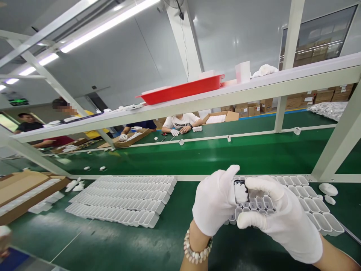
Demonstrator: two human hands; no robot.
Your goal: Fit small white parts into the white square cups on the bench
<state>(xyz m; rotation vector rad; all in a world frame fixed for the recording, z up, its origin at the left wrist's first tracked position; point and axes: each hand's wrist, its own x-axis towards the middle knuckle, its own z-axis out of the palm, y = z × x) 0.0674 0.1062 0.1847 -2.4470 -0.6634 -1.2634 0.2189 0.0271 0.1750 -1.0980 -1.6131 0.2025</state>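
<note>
White-gloved, with a beaded bracelet at the wrist, my left hand [212,201] is closed on a small white-and-black case [241,191]. It holds the case tilted above rows of small white plastic cups [311,205]. My right hand [282,216], also gloved, is just to the right, thumb and fingers spread in a wide C. Its upper fingertips come close to the case's right edge; whether they touch it I cannot tell. Some of the cups beneath both hands hold dark pieces. The hands partly hide these rows.
A large block of white cups [121,199] stands left on the green bench. Beyond it lie an open carton [28,192] and white lids [328,189] at the right. Above the conveyor belt [197,154] a shelf bears a red tray [183,90]. Co-workers sit opposite.
</note>
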